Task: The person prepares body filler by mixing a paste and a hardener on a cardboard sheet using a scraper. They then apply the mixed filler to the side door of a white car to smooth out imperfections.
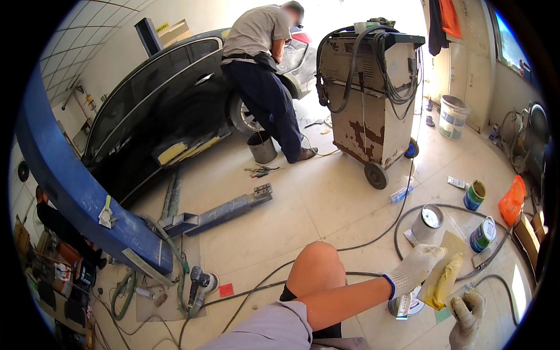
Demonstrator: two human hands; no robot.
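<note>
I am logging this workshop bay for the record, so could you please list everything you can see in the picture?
Dark car: one, black, upper left, side panel stripped.
Curved blue bumper panel: one, blue, left.
Boxy wheeled workshop machine with cables: one, grey and rusty, top centre.
Co-worker in grey shirt: one, bending at the car's wheel.
Metal bucket: one, grey, by the co-worker's feet.
White plastic pail: one, upper right.
Round paint tins: three, two green-labelled and one silver, right floor.
Long blue metal beam: one, centre floor.
Power tool: one, dark, lower left floor.
Yellow sheet with putty: one, in the gloved hands.
Left hand: white glove, fingers gripping the sheet.
Right hand: white glove, below the sheet.
</note>
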